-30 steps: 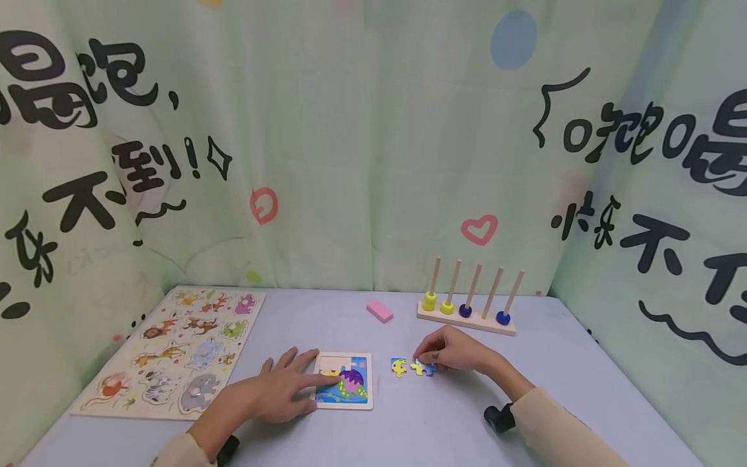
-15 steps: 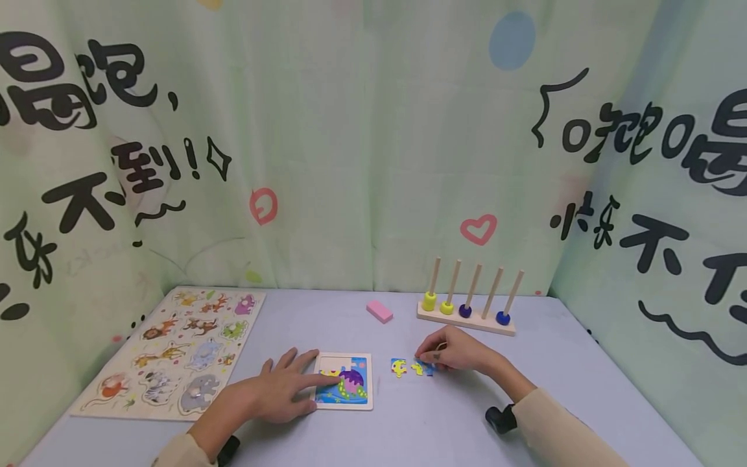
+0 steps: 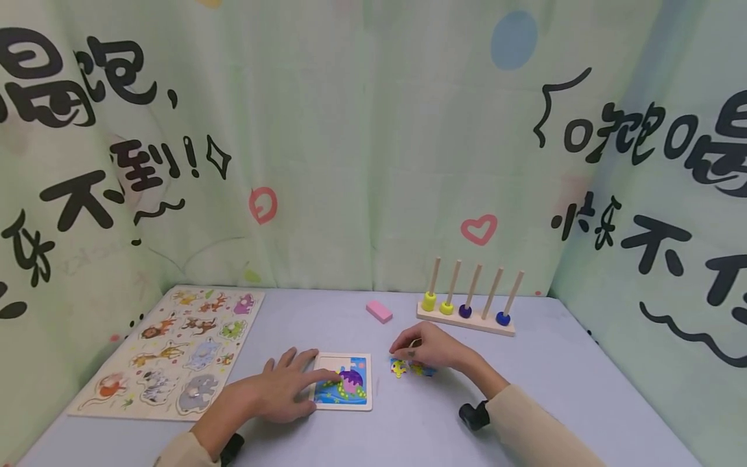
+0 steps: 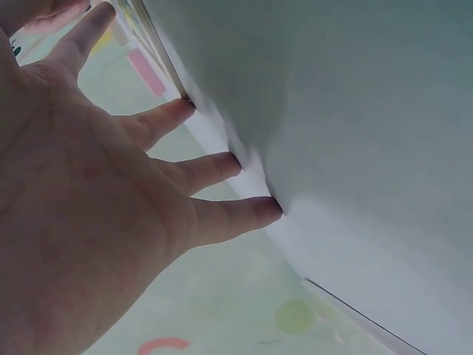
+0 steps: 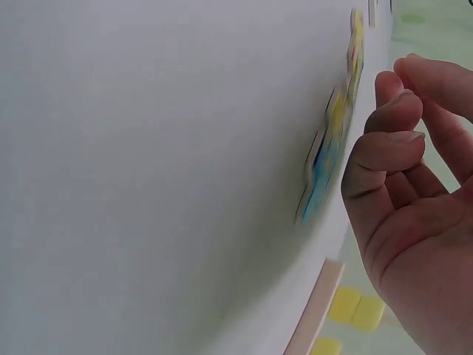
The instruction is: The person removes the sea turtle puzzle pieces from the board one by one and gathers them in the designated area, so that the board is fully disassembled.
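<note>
In the head view my left hand (image 3: 274,389) lies with spread fingers at the left side of a small wooden-framed jigsaw puzzle (image 3: 344,407). Its index finger reaches across the picture, which shows a purple and pink figure on blue; part of the picture is hidden under it. The left wrist view shows the same hand (image 4: 111,163) with straight fingers, tips at the table. My right hand (image 3: 428,347) is over loose jigsaw pieces, its fingertips right at the top edge of a yellow piece (image 3: 399,370). Blue-and-yellow pieces (image 5: 325,166) lie beside that one; the loosely curled fingers hold nothing visible.
A large wooden animal peg board (image 3: 175,363) lies at the left. Toward the back is a pink block (image 3: 379,311). A wooden stacking rack (image 3: 467,320) with several upright pegs and yellow and blue rings stands behind my right hand. Printed curtains enclose the table.
My right hand has shifted left, from the blue-and-yellow pieces to the yellow piece, and now covers part of both. The left hand stays almost unchanged on the puzzle.
</note>
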A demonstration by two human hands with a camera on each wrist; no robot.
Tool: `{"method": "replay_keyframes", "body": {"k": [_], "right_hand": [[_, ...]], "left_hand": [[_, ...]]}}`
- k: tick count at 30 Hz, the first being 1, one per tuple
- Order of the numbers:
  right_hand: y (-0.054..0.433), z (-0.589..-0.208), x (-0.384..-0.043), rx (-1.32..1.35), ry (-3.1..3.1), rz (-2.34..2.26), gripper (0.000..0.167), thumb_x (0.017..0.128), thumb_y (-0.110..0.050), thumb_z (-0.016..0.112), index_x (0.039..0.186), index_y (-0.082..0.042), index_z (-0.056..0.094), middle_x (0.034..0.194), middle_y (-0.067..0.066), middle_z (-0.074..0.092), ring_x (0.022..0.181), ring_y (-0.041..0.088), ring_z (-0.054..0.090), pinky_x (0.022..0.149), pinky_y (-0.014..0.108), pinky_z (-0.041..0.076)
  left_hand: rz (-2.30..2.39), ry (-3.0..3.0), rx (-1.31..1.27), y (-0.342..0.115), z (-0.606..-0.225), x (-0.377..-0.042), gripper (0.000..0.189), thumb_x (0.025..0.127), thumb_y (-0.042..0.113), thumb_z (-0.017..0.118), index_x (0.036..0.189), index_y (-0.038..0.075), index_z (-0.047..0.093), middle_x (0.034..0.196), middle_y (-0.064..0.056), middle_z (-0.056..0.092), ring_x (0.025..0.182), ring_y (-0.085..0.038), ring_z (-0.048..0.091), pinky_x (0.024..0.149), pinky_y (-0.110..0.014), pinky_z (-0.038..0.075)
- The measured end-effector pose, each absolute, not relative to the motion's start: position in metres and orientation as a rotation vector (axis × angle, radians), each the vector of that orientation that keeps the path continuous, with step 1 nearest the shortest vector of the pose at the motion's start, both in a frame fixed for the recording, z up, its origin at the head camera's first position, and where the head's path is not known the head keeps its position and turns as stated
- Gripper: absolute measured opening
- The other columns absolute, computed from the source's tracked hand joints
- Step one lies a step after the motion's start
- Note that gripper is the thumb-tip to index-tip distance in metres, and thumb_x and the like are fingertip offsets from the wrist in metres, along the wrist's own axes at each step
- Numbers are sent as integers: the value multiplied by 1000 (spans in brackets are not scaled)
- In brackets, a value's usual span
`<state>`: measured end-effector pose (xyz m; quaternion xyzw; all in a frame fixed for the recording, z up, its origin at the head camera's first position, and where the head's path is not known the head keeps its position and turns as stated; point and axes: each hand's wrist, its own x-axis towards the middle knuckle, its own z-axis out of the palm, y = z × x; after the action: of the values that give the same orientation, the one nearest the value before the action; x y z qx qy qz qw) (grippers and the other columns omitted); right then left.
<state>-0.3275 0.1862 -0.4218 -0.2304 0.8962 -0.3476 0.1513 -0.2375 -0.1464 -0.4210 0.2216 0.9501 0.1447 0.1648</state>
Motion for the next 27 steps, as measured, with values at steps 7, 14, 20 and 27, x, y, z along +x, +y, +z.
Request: {"method": "replay_keyframes", "body": {"k": [7, 14, 20, 27], "right_hand": [[148, -421, -329, -795, 2495, -992, 12, 101, -17, 72, 107, -13, 82, 106, 1, 80, 87, 10, 62, 80, 23, 52], [123, -423, -329, -843, 2477, -945, 11, 101, -17, 73, 105, -16, 83, 104, -2, 81, 90, 10, 63, 81, 23, 49], [114, -422, -332, -868, 2457, -910, 12, 101, -13, 72, 104, -15, 83, 101, -2, 81, 88, 10, 62, 80, 23, 50], [109, -421, -332, -891, 2424, -898, 11, 99, -9, 73, 102, -10, 84, 99, 2, 81, 85, 10, 60, 78, 22, 49]], "left_hand": [[385, 2701, 623, -141, -422, -237, 58, 99, 36, 62, 149, 62, 48, 175, -13, 24, 159, -56, 19, 120, -83, 20], [360, 2713, 622, -138, -423, -236, 55, 100, 54, 63, 151, 64, 44, 174, -15, 23, 158, -59, 19, 119, -83, 21], [315, 2724, 625, -135, -423, -236, 56, 101, 55, 63, 151, 65, 41, 174, -17, 23, 157, -61, 20, 118, -83, 23], [289, 2724, 600, -132, -421, -235, 54, 101, 54, 63, 151, 65, 43, 174, -17, 22, 157, -61, 20, 119, -82, 24]]}}
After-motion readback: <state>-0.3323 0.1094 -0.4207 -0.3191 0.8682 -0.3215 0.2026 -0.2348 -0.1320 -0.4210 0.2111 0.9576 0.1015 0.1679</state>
